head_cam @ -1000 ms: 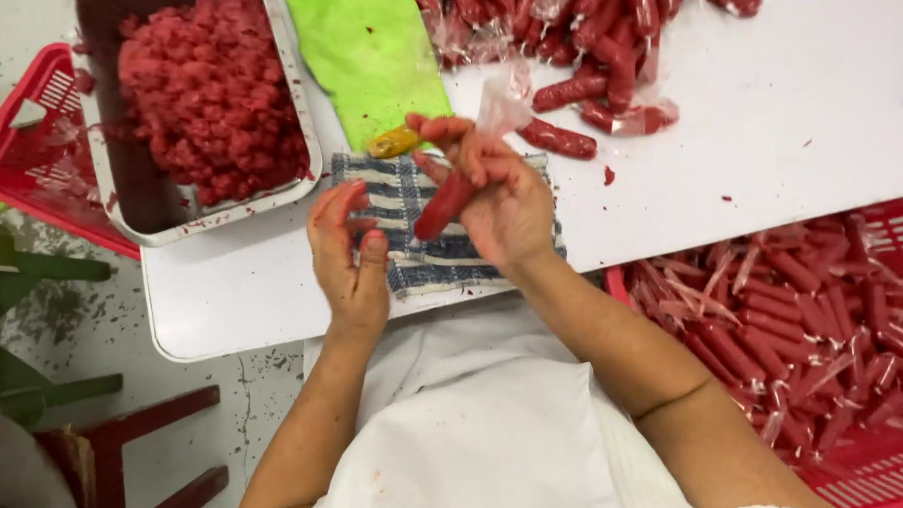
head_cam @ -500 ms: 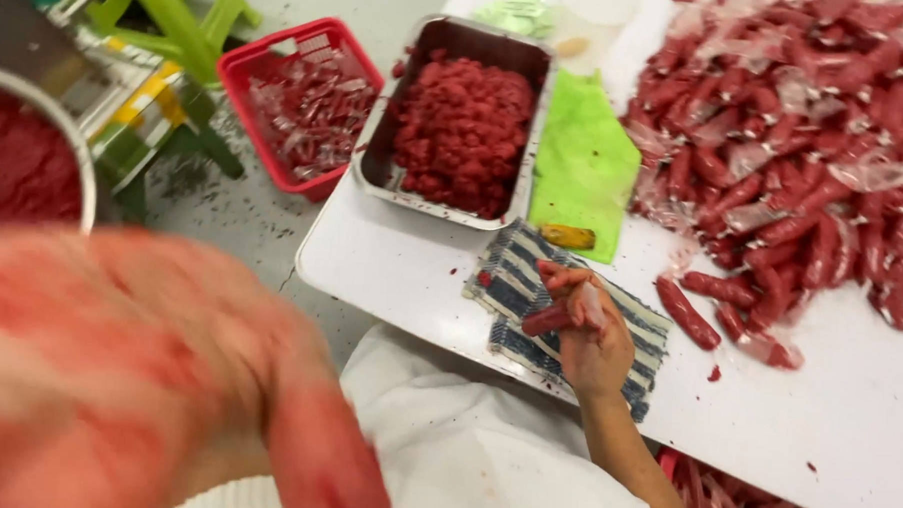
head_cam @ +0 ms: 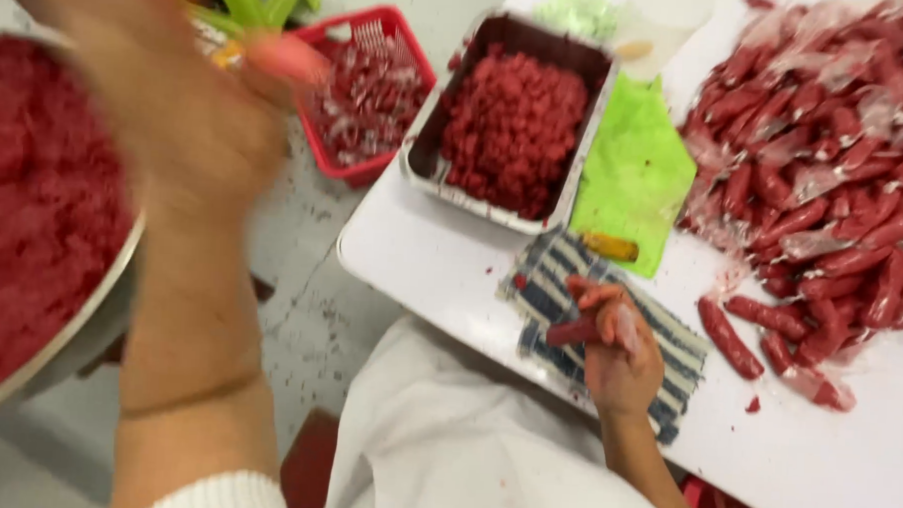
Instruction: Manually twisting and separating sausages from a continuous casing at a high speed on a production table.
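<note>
The left hand (head_cam: 201,125) has lifted from the big bowl (head_cam: 78,341) of red mince, too blurred to tell its fingers. The right hand (head_cam: 618,355), fingers clamped on a sausage (head_cam: 572,331), rests over the striped cloth (head_cam: 550,288). A metal tray (head_cam: 425,163) holds crumbly mince; a red basket (head_cam: 345,165) holds casings.

Left hand (head_cam: 191,125) motion-blurred, fingers can't be told. Big round metal bowl of red mince (head_cam: 32,229) cut off by left edge. Heap of red sausages (head_cam: 825,147) runs off right edge. White desk (head_cam: 815,457) cropped near-right.
</note>
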